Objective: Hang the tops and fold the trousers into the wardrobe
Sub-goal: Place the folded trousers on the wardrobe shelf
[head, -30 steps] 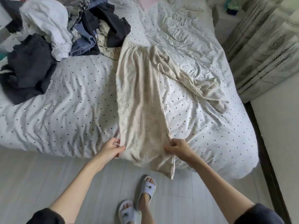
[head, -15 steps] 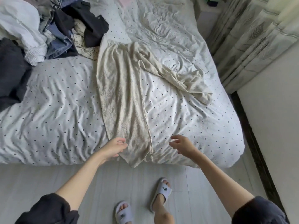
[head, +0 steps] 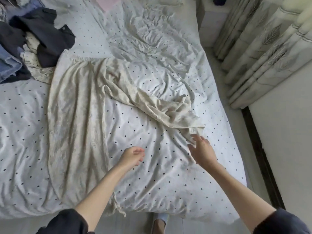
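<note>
At the far left, on the polka-dot duvet, sits a heap of clothes — dark garments on top, a fold of blue denim at the edge and a bit of cream fabric beneath. Just beside the heap begins the cream trousers, spread over the bed: the waistband lies near the pile, one leg runs flat and fairly smooth down toward the near edge of the bed, where its hem hangs slightly over, and the other leg angles off to the right, ending in a crumpled bunch.

The left hand hovers over bare duvet between the two legs, its fingers loosely curled and holding nothing; it touches no cloth that can be seen. Further right, the right hand reaches forward with fingers spread and relaxed — its fingertips are right at the rumpled hem of the angled leg, though whether they actually touch it cannot be told. Both forearms are bare, with dark sleeves pushed up near the elbows.

At the right edge stand patterned curtains above a pale floor, beside the bed.
</note>
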A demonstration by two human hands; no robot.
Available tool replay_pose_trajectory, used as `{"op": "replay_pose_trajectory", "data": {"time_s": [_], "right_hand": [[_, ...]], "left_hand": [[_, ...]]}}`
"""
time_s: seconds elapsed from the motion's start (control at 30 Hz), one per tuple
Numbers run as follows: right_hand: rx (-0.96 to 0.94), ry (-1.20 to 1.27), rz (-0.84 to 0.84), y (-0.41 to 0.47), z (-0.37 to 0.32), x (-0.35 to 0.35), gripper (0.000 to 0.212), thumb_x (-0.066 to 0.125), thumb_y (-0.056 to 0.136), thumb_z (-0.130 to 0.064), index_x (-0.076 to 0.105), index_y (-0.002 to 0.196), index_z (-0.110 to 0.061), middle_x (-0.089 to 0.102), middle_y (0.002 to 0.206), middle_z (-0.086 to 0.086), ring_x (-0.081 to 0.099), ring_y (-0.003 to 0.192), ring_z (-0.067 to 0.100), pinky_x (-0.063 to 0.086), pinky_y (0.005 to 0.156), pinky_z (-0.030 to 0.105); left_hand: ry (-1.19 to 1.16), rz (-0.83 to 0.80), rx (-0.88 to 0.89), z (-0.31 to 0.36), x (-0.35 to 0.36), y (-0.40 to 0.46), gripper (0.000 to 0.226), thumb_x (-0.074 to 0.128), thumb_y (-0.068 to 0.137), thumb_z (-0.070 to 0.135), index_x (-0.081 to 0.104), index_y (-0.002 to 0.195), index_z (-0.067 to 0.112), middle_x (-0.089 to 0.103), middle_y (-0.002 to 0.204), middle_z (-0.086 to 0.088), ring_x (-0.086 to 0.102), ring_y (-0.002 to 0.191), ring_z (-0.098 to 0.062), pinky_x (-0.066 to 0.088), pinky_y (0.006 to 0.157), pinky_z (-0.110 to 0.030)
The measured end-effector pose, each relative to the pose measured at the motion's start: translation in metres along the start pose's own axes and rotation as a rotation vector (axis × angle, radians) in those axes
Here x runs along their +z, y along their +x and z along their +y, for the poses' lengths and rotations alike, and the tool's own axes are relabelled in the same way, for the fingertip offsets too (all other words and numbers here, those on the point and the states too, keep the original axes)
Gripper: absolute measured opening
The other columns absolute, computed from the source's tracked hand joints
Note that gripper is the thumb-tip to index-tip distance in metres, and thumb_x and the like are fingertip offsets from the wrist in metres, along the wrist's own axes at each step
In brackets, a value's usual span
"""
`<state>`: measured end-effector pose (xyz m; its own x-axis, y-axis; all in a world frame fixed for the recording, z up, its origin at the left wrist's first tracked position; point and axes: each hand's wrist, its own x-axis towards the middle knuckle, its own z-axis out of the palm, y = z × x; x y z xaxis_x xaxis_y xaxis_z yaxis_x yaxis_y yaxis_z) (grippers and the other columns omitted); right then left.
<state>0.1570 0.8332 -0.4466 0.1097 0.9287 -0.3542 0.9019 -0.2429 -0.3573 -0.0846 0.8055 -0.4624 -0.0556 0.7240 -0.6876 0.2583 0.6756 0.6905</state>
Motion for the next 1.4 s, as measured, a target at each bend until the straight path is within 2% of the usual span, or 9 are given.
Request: {"op": "replay_pose_trajectory", "data": {"time_s": [0.33,0.47,0.6,0.73,0.83,0.93,1.07,1.17,1.4], "right_hand": [[-0.153,-0.28,0.04,0.108,0.038,0.003,0.047,0.047,0.095,-0.023,0.034,0.14,-0.024,0.035,0.145,0.0,0.03,0.133,0.023,0.028,0.102,0.041],[-0.216,-0.34,0.089,0.109,0.046,0.003,0.03,0.041,0.097,-0.018,0.06,0.12,-0.017,0.052,0.131,-0.001,0.038,0.124,0.021,0.027,0.099,0.035],[-0.245,-0.007,0.12,0.093,0.045,-0.001,0.021,0.049,0.095,-0.018,0.066,0.103,-0.007,0.06,0.116,0.005,0.048,0.111,0.025,0.033,0.091,0.035],[-0.214,0.16,0.114,0.082,0.031,-0.007,0.02,0.048,0.096,-0.016,0.061,0.109,-0.005,0.061,0.112,0.01,0.055,0.105,0.029,0.041,0.089,0.04],[-0.182,0.238,0.037,0.08,0.021,-0.006,0.025,0.047,0.097,-0.018,0.057,0.116,-0.006,0.06,0.117,0.01,0.059,0.104,0.026,0.044,0.088,0.036],[-0.166,0.228,-0.068,0.079,0.013,0.004,0.031,0.048,0.097,-0.021,0.054,0.124,-0.007,0.061,0.121,0.011,0.057,0.108,0.025,0.042,0.089,0.031],[-0.089,0.264,-0.163,0.086,0.004,0.012,0.044,0.046,0.098,-0.029,0.043,0.135,-0.007,0.053,0.132,0.012,0.051,0.121,0.027,0.04,0.098,0.035],[-0.073,0.296,-0.137,0.102,-0.004,0.009,0.032,0.033,0.101,-0.027,0.052,0.119,-0.007,0.057,0.117,0.013,0.052,0.108,0.03,0.036,0.082,0.029],[-0.206,0.473,-0.395,0.163,-0.038,-0.015,0.055,0.04,0.098,-0.044,0.035,0.143,-0.014,0.045,0.138,0.004,0.045,0.115,0.015,0.041,0.085,0.025]], "left_hand": [[-0.689,-0.037,-0.269,0.077,0.099,0.106,0.035,0.058,0.092,0.031,0.049,0.117,0.009,0.055,0.11,-0.012,0.057,0.107,-0.023,0.049,0.083,-0.034],[-0.752,0.072,-0.241,0.086,0.113,0.111,0.016,0.047,0.097,0.017,0.054,0.11,0.011,0.061,0.103,-0.007,0.059,0.094,-0.016,0.046,0.087,-0.031],[-0.952,0.197,-0.18,0.077,0.092,0.093,0.02,0.035,0.099,0.011,0.053,0.097,0.005,0.062,0.086,-0.008,0.062,0.08,-0.016,0.045,0.089,-0.035],[-0.964,0.432,-0.202,0.046,0.048,0.067,0.028,0.031,0.102,0.01,0.044,0.077,0.009,0.048,0.043,0.0,0.065,0.047,-0.013,0.047,0.082,-0.036],[-0.755,0.627,-0.23,0.029,0.015,0.055,0.028,0.037,0.1,0.009,0.044,0.074,0.011,0.045,0.056,-0.004,0.057,0.033,-0.009,0.05,0.063,-0.03],[-0.715,0.675,-0.247,0.016,-0.006,0.053,0.019,0.045,0.098,0.013,0.05,0.081,0.009,0.052,0.072,-0.007,0.061,0.052,-0.015,0.049,0.059,-0.027],[-0.768,0.342,-0.331,0.001,0.004,0.047,0.032,0.05,0.096,0.037,0.053,0.091,0.006,0.055,0.095,-0.006,0.058,0.088,-0.019,0.05,0.076,-0.033],[-0.782,0.172,-0.306,-0.001,0.027,0.044,0.051,0.054,0.09,0.047,0.049,0.121,0.007,0.053,0.117,-0.005,0.054,0.107,-0.02,0.047,0.085,-0.037],[-0.865,0.3,-0.249,0.022,0.066,0.062,0.052,0.067,0.087,0.024,0.047,0.128,0.0,0.057,0.126,-0.011,0.053,0.118,-0.022,0.044,0.1,-0.041]]}}
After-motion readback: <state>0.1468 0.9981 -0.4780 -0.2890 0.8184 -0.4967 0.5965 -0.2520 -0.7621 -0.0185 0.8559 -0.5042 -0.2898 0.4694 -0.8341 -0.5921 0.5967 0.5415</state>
